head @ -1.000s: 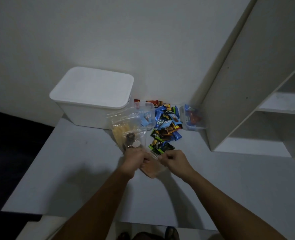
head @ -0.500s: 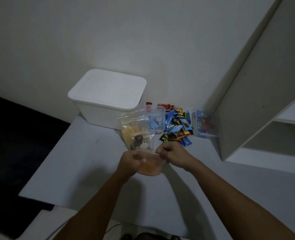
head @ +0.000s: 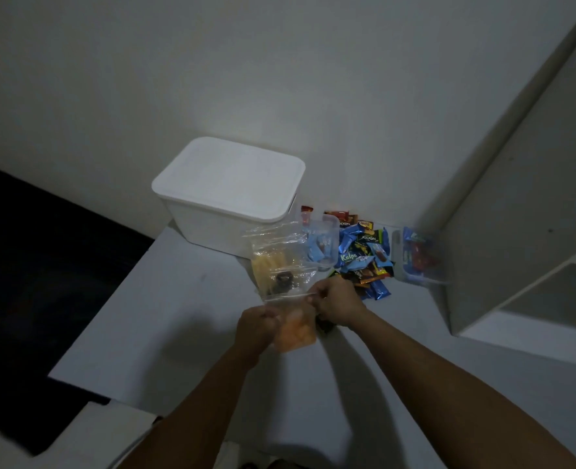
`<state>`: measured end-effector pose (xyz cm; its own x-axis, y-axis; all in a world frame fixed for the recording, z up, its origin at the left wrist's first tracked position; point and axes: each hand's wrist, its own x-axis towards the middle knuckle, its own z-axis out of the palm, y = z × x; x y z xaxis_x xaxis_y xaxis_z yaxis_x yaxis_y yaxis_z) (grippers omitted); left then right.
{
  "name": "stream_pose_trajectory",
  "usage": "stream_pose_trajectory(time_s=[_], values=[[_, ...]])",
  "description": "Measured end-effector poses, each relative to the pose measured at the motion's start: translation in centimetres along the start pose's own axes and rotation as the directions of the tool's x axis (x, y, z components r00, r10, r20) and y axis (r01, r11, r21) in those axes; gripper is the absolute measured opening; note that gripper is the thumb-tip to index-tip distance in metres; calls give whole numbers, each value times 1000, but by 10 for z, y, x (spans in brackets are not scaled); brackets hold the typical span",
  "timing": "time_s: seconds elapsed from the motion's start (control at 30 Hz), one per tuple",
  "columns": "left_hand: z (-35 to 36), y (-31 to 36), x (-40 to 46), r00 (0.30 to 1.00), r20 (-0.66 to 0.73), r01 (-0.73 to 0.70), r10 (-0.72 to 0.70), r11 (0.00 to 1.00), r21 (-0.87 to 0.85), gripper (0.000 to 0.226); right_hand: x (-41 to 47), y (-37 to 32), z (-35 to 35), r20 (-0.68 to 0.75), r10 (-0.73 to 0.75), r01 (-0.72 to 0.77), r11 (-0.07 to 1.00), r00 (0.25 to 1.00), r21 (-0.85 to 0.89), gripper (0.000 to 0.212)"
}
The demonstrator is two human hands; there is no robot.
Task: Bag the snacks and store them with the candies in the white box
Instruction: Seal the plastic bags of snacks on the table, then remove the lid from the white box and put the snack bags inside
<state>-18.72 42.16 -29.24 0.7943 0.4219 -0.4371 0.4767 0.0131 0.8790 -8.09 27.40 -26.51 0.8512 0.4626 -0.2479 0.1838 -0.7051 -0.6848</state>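
Left hand (head: pixel 258 328) and right hand (head: pixel 335 304) pinch orange-snack bag (head: pixel 295 331) | seal now stretched flatter — closing | white box (head: pixel 229 198), 11 o'clock, lidded

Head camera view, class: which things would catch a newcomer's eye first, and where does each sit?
Both hands, left hand and right hand, hold a clear bag of orange snacks at the centre, above the grey table. Behind them a heap of bright blue and orange candies lies against the wall. To its left stands the white box, lid on.
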Motion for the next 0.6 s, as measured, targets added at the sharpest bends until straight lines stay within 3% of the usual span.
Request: stream_pose_trajectory(time_s=[0.17, 0.33, 0.5, 0.6], values=[[23, 3, 8, 999, 0, 51, -51, 999, 18, 9, 12, 10, -12, -81, 94, -102, 990, 992, -93, 10], [32, 0, 24, 995, -58, 80, -75, 994, 80, 22, 19, 11, -14, -56, 159, -164, 980, 986, -108, 30], [24, 6, 28, 997, -52, 60, -53, 988, 144, 17, 26, 7, -17, 19, 156, -152, 979, 988, -139, 8], [16, 10, 35, 998, -63, 15, -4, 984, 178, 23, 32, 2, -21, 27, 154, -149, 980, 988, -133, 25]])
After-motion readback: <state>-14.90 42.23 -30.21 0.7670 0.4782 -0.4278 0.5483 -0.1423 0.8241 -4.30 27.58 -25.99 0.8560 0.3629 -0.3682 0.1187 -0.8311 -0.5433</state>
